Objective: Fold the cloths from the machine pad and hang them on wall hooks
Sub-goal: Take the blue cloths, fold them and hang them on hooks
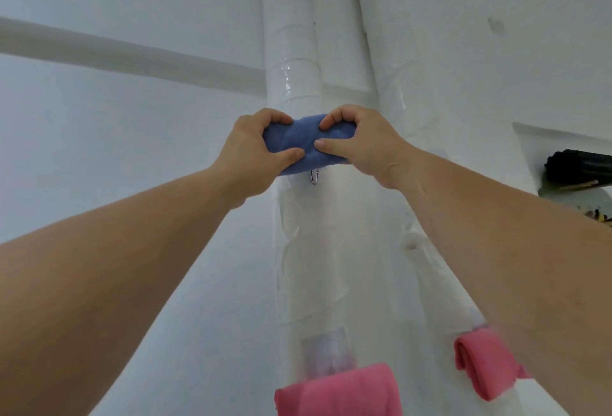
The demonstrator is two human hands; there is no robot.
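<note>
A folded blue cloth is held up against the white wall column, gripped from both sides. My left hand pinches its left end and my right hand pinches its right end, thumbs on the front. A small metal hook pokes out just below the cloth's lower edge. Lower down hang two folded pink cloths: one on the middle column, one on the right column.
White wrapped pipes or columns run up the wall. A pale horizontal band crosses the left wall. A dark object lies in a recess at the right.
</note>
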